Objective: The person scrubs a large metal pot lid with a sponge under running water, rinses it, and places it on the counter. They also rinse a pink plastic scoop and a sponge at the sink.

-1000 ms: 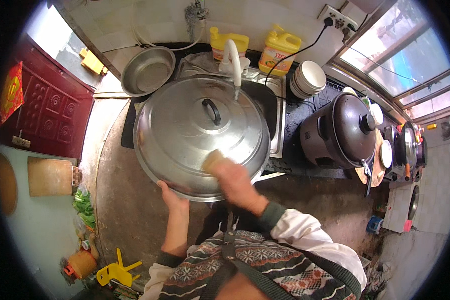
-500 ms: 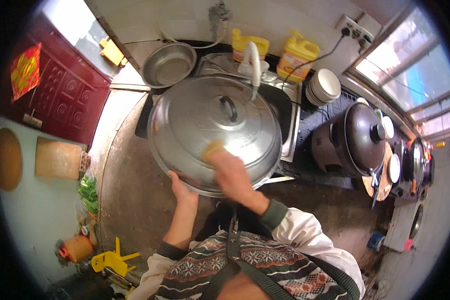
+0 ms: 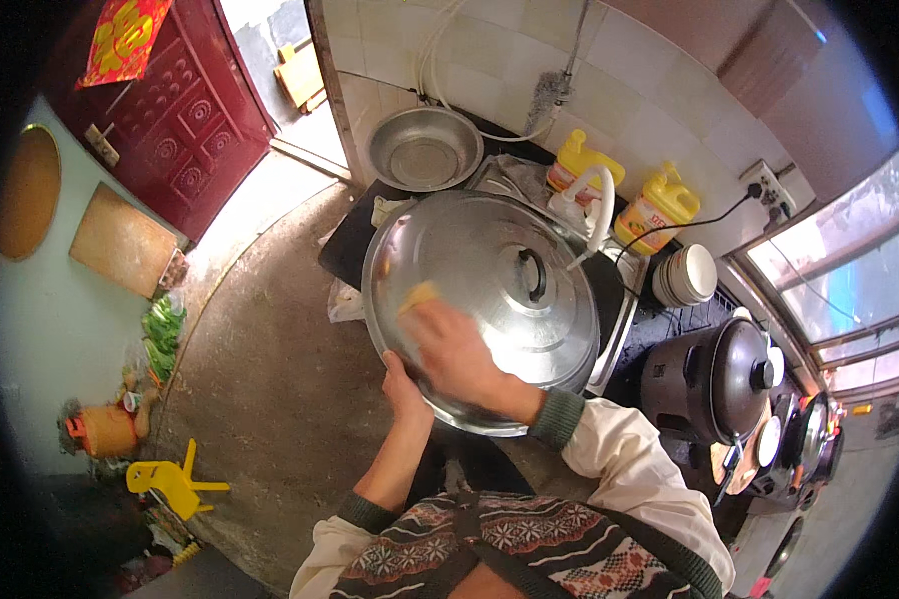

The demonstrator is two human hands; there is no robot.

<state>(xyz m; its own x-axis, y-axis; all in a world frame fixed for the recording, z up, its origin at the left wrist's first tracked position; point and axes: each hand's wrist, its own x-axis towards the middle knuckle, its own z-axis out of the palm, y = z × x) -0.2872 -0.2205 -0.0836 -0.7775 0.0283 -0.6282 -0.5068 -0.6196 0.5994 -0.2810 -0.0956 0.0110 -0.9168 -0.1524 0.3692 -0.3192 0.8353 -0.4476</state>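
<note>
Steel lid [image 3: 484, 309]: left hand [image 3: 404, 393] grips its eight-o'clock rim, right hand [image 3: 456, 351] clenches a yellowish pad [image 3: 421, 295], which shifts from six toward nine o'clock, onto another stretch.

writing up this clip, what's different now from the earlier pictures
The right hand has slid the yellowish pad leftward across the metal lid, and the view has turned. Nothing was released or newly grasped; the left hand stays at the lid's near-left rim.

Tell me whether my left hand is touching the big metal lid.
Touching. The head view shows the left hand at the metal lid, its thumb lapping over the near-left rim.
</note>
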